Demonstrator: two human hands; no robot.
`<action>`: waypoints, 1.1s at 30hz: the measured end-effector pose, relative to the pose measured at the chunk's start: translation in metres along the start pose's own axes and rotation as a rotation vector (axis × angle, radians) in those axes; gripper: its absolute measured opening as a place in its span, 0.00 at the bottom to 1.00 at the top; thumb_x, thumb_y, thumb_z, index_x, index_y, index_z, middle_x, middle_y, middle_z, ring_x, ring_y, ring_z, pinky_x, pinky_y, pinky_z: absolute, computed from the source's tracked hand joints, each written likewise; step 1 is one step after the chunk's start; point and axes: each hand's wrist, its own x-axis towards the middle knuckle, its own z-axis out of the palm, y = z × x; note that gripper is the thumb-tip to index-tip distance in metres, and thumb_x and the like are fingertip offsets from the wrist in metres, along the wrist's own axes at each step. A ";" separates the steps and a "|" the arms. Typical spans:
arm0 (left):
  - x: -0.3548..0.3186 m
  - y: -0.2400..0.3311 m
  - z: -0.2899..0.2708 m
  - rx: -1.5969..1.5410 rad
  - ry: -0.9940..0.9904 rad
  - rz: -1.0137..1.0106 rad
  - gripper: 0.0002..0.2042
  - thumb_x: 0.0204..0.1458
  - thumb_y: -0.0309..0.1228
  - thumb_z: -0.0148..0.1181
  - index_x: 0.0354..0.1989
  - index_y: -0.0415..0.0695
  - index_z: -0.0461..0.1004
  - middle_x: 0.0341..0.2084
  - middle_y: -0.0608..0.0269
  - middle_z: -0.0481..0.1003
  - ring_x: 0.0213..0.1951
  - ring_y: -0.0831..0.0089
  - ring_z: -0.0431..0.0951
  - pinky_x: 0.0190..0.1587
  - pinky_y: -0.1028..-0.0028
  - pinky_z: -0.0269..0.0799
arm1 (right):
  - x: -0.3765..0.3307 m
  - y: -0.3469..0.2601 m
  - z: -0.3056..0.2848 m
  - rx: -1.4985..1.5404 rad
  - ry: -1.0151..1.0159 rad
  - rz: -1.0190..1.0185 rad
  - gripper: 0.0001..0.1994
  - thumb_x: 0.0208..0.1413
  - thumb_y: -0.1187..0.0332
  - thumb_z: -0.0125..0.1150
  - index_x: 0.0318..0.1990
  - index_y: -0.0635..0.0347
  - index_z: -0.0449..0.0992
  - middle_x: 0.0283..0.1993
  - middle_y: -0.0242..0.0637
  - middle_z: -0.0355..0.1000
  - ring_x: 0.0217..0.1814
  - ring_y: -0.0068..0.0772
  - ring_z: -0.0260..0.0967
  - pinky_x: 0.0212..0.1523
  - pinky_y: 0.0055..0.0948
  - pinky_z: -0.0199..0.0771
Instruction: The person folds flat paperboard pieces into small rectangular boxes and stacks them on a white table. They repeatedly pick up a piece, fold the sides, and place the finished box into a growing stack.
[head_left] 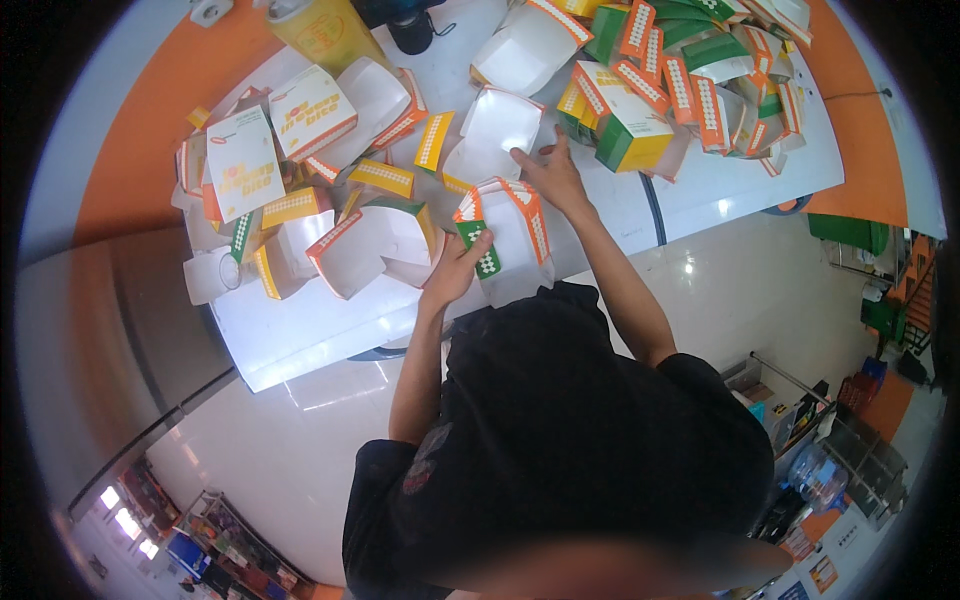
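Observation:
My left hand (458, 270) grips an open paper food box (518, 235) at its near left side, the thumb lying against a green flap with white dots. The box has a white inside and orange dotted edges, and it sits at the table edge close to my body. Just beyond it, my right hand (556, 178) reaches out with fingers spread. Its thumb meets or nearly meets the edge of another open white box (497, 128); contact is hard to tell. A yellow-and-green closed box (632, 140) stands to the right of that hand.
Several folded boxes (245, 165) and open ones (375, 240) crowd the table's left side. A heap of orange and green boxes (715, 85) lies at the far right. A yellow container (325, 35) and a black device (412, 32) stand at the back of the white table (300, 345).

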 end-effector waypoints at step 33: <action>-0.001 -0.006 -0.005 -0.300 0.216 -0.153 0.32 0.71 0.48 0.45 0.72 0.34 0.52 0.64 0.49 0.64 0.65 0.64 0.64 0.68 0.68 0.57 | -0.059 -0.075 -0.247 0.536 -0.186 -0.771 0.13 0.54 0.73 0.65 0.48 0.61 0.78 0.46 0.38 0.76 0.51 0.40 0.75 0.55 0.39 0.74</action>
